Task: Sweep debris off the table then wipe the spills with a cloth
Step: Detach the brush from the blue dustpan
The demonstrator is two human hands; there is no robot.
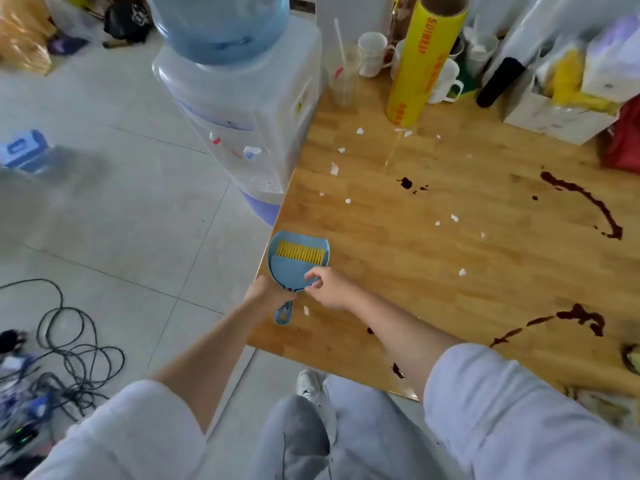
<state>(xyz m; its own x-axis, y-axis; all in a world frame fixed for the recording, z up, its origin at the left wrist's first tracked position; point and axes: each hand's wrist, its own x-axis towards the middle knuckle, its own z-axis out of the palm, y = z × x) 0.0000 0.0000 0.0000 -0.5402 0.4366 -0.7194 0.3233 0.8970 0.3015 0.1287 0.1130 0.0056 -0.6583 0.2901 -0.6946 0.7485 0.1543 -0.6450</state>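
Two hands meet at the table's (398, 258) left edge near its front corner. Left hand (268, 294) grips the handle of a blue dustpan (294, 268), fingers wrapped round it; yellow-bristled brush (303, 252) sits nested in the pan. Right hand (329, 289) pinches the brush's rear edge with curled fingers. White paper scraps (334, 169) scattered mid-table; dark red spills (588, 199) along the right side and front edge. Yellow wrap roll (420, 64) and mugs (372, 53) at the back edge.

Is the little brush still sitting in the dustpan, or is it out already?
In. The brush lies nested in the blue dustpan, yellow bristles showing; the left hand grips the handle, and the right hand pinches the pan's rim.
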